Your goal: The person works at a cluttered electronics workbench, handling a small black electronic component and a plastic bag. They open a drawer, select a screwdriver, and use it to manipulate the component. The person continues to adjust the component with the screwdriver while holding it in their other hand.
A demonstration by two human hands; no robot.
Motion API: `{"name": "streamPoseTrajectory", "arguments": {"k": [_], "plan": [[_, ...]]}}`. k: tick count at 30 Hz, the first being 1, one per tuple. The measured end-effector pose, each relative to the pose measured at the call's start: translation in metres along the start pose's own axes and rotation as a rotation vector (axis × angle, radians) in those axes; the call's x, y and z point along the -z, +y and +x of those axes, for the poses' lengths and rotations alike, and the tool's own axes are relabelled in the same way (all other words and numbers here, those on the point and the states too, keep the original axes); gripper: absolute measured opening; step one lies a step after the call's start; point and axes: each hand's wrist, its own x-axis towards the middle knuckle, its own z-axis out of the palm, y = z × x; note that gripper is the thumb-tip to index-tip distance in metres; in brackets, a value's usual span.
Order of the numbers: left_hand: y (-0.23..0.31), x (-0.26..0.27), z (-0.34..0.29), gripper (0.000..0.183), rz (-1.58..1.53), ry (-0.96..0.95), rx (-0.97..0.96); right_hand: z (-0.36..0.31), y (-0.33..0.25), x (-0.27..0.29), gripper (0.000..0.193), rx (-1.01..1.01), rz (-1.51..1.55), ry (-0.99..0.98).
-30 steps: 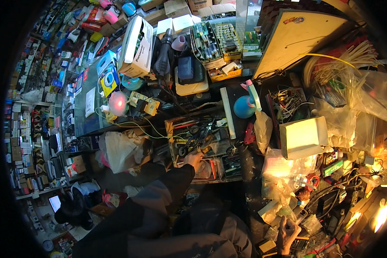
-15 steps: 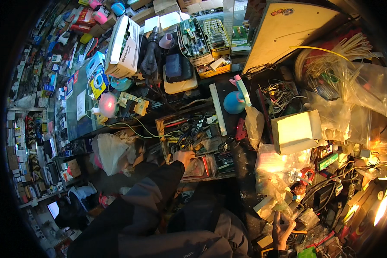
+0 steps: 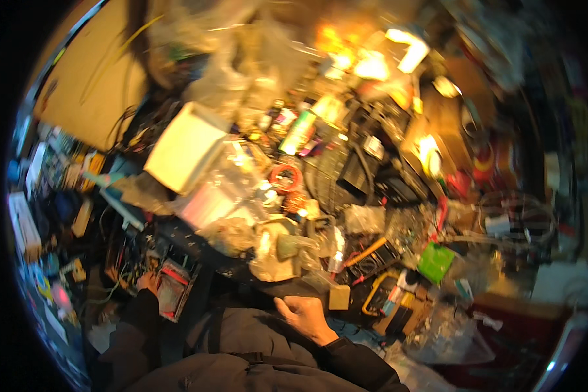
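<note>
My left hand (image 3: 148,281) is at the open drawer (image 3: 188,287), beside a clear packet with red edges (image 3: 172,281). Its fingers are blurred, and I cannot see whether they grip anything. Close to my body, at the bench's front edge, my right hand (image 3: 306,317) is closed with the fingers curled in. Whatever it may hold is hidden. Just right of it lies a small tan block (image 3: 338,297). Beyond it sits an open pale carton (image 3: 277,251) with crumpled clear plastic about it.
Clutter covers the bench: a cream box (image 3: 186,147), a red ring-shaped coil (image 3: 285,177), a black multimeter-like device (image 3: 372,261), a green square piece (image 3: 436,262) and black cables (image 3: 366,170). A bright lamp (image 3: 429,155) shines at the far right. A wooden board (image 3: 88,78) stands far left.
My view has swung right toward the bench, so its things shift left and up. My right hand has come back from the cluttered bench toward my body. My left hand stays at the drawer.
</note>
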Motion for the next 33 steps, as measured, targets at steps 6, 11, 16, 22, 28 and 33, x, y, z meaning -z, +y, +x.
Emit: {"name": "streamPoseTrajectory", "arguments": {"k": [6, 11, 16, 22, 28, 33], "plan": [[0.092, 0.03, 0.004, 0.017, 0.762, -0.32, -0.141, -0.053, 0.051, 0.023, 0.045, -0.107, 0.102, 0.228], [0.127, 0.023, -0.002, 0.022, 0.682, -0.26, -0.082, -0.072, 0.079, 0.034, 0.045, -0.172, 0.131, 0.285], [0.132, 0.04, -0.02, 0.027, 0.876, -0.255, -0.152, -0.071, 0.091, 0.039, 0.045, -0.158, 0.17, 0.329], [0.125, 0.042, -0.028, 0.021, -0.587, -0.041, 0.736, -0.067, 0.116, 0.063, 0.037, -0.199, 0.118, 0.411], [0.109, 0.026, -0.04, 0.016, -0.62, 0.159, 0.653, -0.055, 0.121, 0.085, 0.04, -0.17, 0.023, 0.394], [0.08, 0.034, -0.06, 0.033, 0.407, -0.102, 0.098, -0.04, 0.101, 0.072, 0.043, -0.109, 0.031, 0.3]]}}
